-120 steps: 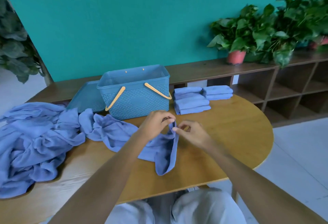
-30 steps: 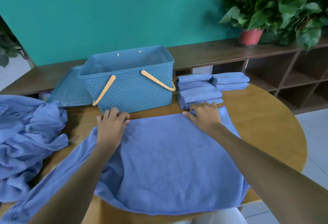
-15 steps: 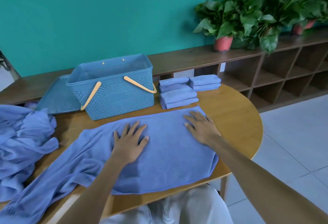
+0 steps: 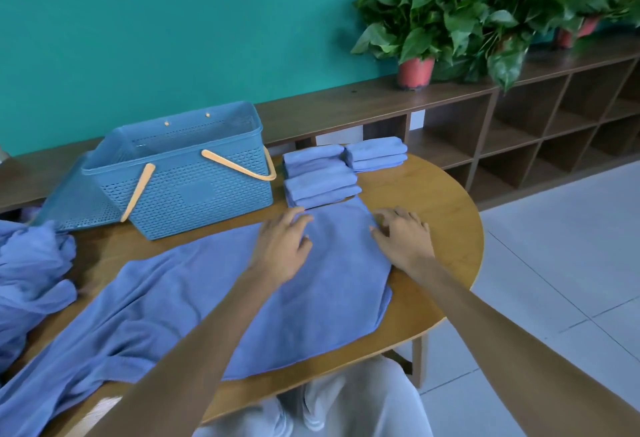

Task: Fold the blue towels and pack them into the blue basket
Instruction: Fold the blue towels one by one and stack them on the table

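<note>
Head view looks down on a blue towel (image 4: 194, 301) spread flat on the round wooden desk (image 4: 446, 201), its long axis running from the near left corner of the picture up toward the far right, where its narrow end stops just short of the folded towels (image 4: 322, 180). The left hand (image 4: 282, 249) lies palm down on that far end with fingers straight and spread, gripping nothing. The right hand (image 4: 403, 239) rests on the towel's right edge, fingers loosely bent over the hem; whether they pinch the cloth cannot be told. The towel's near edge reaches the front rim of the desk, and its left tail is cut off by the bottom left of the frame.

The blue basket (image 4: 180, 173) stands beyond the towel at the far left of the desk, open top up, its two tan handles folded down against the front wall; its inside floor is hidden by the wall. A perforated blue lid (image 4: 72, 204) leans against its left side. The folded towels sit in two stacks just right of the basket. Bare wood shows to the right of the right hand, out to the curved rim. A heap of unfolded towels (image 4: 31, 274) lies at the left edge, partly out of frame. Potted plants (image 4: 415, 21) stand on the long shelf (image 4: 346, 104) behind.
</note>
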